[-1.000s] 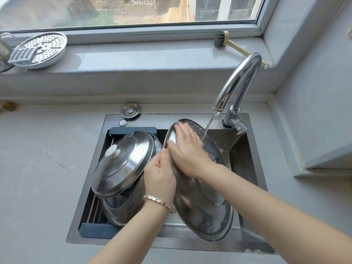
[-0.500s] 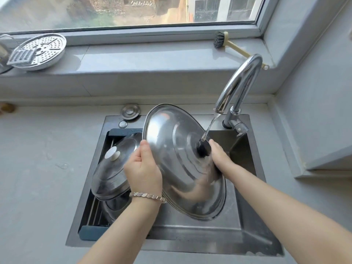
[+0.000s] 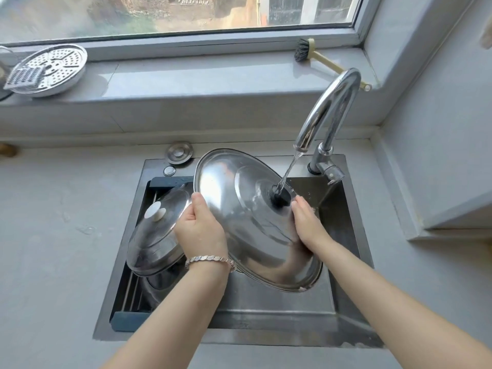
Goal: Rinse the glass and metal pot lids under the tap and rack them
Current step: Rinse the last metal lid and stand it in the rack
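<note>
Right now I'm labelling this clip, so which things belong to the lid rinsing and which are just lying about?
In the job:
large metal lid, held by left hand and right hand
tap, running
racked lid with white knob
sink rack

Lying about:
perforated steamer tray
grater
brush
sink plug

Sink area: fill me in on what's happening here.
A person is rinsing a large metal lid under the running tap. The left hand grips its left rim, the right hand steadies the right side, and water hits the black knob. Another metal lid with a white knob sits on the rack in the sink.
</note>
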